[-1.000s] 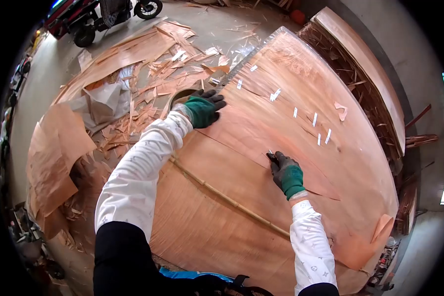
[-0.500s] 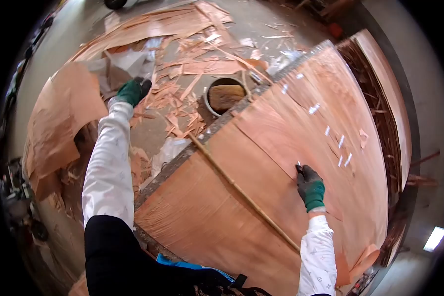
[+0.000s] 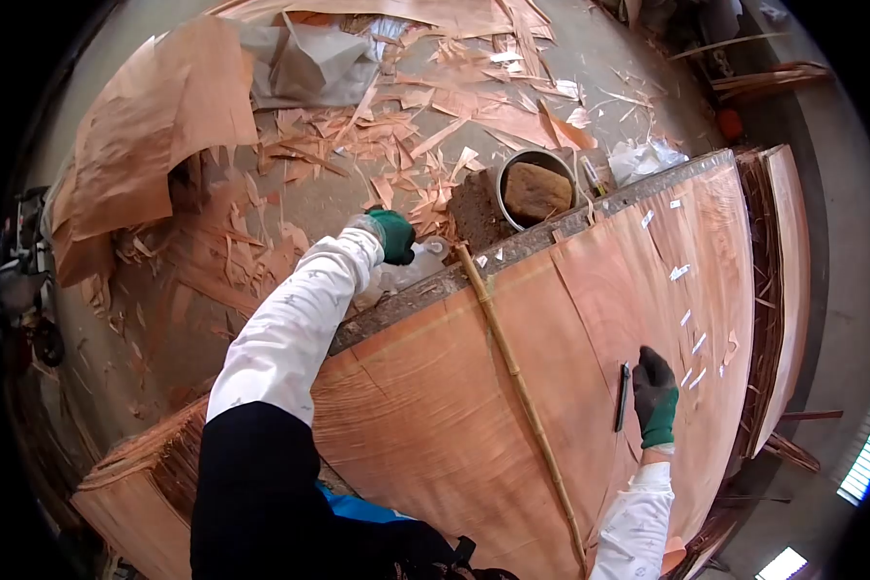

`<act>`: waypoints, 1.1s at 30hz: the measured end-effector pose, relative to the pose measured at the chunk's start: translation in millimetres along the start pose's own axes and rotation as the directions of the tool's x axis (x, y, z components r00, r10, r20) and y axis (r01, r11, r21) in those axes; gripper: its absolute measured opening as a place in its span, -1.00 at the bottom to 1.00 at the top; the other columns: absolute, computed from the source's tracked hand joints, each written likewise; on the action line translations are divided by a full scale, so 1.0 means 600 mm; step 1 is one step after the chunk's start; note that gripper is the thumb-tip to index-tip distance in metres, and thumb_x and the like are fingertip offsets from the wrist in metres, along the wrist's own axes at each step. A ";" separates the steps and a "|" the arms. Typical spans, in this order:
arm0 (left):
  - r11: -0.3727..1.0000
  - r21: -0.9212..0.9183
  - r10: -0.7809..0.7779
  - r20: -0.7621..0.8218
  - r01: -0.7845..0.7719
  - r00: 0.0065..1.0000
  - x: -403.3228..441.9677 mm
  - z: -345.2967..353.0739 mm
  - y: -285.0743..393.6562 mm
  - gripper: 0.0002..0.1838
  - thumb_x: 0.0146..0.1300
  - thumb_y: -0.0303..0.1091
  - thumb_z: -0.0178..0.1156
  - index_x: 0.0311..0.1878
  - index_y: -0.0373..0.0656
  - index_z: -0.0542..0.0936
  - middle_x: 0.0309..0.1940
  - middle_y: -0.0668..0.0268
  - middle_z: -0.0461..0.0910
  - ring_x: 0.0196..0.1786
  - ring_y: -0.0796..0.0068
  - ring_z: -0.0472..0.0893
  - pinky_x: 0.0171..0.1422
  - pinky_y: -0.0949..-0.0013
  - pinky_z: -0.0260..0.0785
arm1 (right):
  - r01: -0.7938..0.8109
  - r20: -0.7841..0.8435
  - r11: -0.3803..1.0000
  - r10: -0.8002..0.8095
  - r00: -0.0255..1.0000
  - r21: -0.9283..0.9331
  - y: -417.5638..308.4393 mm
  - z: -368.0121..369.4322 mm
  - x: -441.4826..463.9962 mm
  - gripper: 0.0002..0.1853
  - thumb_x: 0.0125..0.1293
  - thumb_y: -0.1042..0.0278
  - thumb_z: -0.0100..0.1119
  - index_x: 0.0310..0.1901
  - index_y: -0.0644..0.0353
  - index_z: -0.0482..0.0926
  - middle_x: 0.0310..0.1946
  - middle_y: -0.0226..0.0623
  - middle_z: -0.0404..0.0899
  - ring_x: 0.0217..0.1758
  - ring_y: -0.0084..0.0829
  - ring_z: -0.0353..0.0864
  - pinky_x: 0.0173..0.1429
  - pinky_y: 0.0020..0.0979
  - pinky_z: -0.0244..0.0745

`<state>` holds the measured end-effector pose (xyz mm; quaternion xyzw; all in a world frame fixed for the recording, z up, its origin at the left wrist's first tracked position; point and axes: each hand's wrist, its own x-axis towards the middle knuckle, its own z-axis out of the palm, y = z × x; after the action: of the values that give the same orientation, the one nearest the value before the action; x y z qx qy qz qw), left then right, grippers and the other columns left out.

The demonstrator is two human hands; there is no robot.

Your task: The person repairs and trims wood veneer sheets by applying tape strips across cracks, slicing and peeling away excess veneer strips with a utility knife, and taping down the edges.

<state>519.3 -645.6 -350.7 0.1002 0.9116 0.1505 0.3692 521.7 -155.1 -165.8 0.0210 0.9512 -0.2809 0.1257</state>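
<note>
A wood veneer sheet (image 3: 435, 396) lies in front of me on a stack, with a cut seam and a lighter patch. A slim dark utility knife (image 3: 622, 398) rests on the veneer. Just right of it is my right hand (image 3: 655, 391) in a green and dark glove, its fingers loosely bent and apart from the knife. Gloved the same way, my left hand (image 3: 393, 237) is past the sheet's far edge, above crumpled clear plastic (image 3: 406, 275); its fingers are mostly hidden. Between the hands a thin bamboo stick (image 3: 522, 387) lies across the veneer.
Beyond the edge stands a round metal pot (image 3: 536, 188) with a brown block in it, beside a brick (image 3: 476, 208). Veneer scraps (image 3: 435, 126) litter the floor. A large curved veneer piece (image 3: 155, 126) is at left. White tape bits (image 3: 681, 273) dot the sheet's right side.
My left hand has come back from the floor scraps toward the sheet's edge. My right hand has let go of the knife, which now lies beside it. The view has shifted.
</note>
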 end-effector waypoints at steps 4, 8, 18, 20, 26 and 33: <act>0.382 -0.883 -0.117 -0.340 -0.273 0.933 -0.022 -0.067 -0.002 -0.83 0.29 -0.39 0.16 -0.20 -0.30 0.65 -0.26 0.18 0.69 -0.24 0.36 0.67 -0.08 0.34 0.49 | -0.028 0.127 0.921 -0.023 0.992 0.388 -0.160 0.034 0.018 -0.74 0.31 0.56 0.14 0.03 0.33 0.57 -0.07 -0.25 0.64 -0.09 -0.50 0.59 0.04 -0.46 0.53; -0.027 -0.712 -0.080 -0.698 -0.701 0.712 -0.144 -0.221 0.075 -0.80 0.31 -0.47 0.15 -0.05 -0.33 0.59 -0.15 0.16 0.67 -0.12 0.33 0.66 0.10 0.27 0.48 | -0.030 0.244 0.685 -0.218 0.945 0.728 -0.317 0.136 0.063 -0.62 0.30 0.56 0.15 0.16 0.29 0.49 -0.12 -0.29 0.64 -0.23 -0.54 0.57 -0.08 -0.48 0.52; 0.633 -0.468 -0.124 -0.847 -0.617 0.517 -0.198 -0.302 -0.145 -0.51 0.42 -0.20 0.04 0.31 -0.29 0.38 0.22 0.06 0.49 0.19 0.20 0.55 0.37 0.20 0.32 | -0.374 0.605 0.606 -0.229 0.763 0.702 -0.457 0.289 0.051 -0.81 0.29 0.31 0.23 -0.14 0.21 0.62 -0.35 -0.40 0.64 -0.41 -0.64 0.56 -0.35 -0.57 0.40; 0.834 -0.551 -0.410 -0.613 0.006 0.675 -0.172 -0.215 -0.226 -0.51 0.39 -0.26 0.11 0.32 -0.28 0.38 0.18 0.07 0.52 0.13 0.28 0.58 0.28 0.30 0.38 | -0.354 0.521 0.628 -0.097 0.848 0.693 -0.421 0.276 0.074 -0.86 0.25 0.35 0.27 -0.24 0.23 0.64 -0.46 -0.44 0.59 -0.45 -0.64 0.49 -0.32 -0.58 0.38; 0.855 -0.109 0.071 -0.944 -0.507 0.323 -0.126 -0.148 0.012 -0.39 0.17 -0.41 0.32 0.32 -0.13 0.42 0.20 0.14 0.50 0.25 0.20 0.48 0.36 0.22 0.29 | 0.257 0.226 0.793 -0.440 0.869 0.553 -0.343 0.279 0.114 -0.90 0.22 0.47 0.20 -0.29 0.29 0.66 -0.48 -0.43 0.56 -0.44 -0.62 0.45 -0.33 -0.54 0.36; 0.346 -0.594 0.329 -0.648 -0.726 0.687 -0.023 -0.152 0.104 -0.67 0.23 -0.43 0.23 0.09 -0.18 0.57 -0.12 0.20 0.66 -0.04 0.37 0.64 0.04 0.33 0.47 | -0.136 0.603 0.834 -0.263 0.753 0.534 -0.344 0.179 0.156 -0.74 0.13 0.50 0.18 -0.12 0.32 0.64 -0.19 -0.22 0.64 -0.14 -0.47 0.57 -0.20 -0.58 0.45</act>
<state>469.7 -609.7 -258.1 0.1789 0.6977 0.6873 0.0942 432.7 -389.7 -167.4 -0.0772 0.7249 -0.5338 0.4285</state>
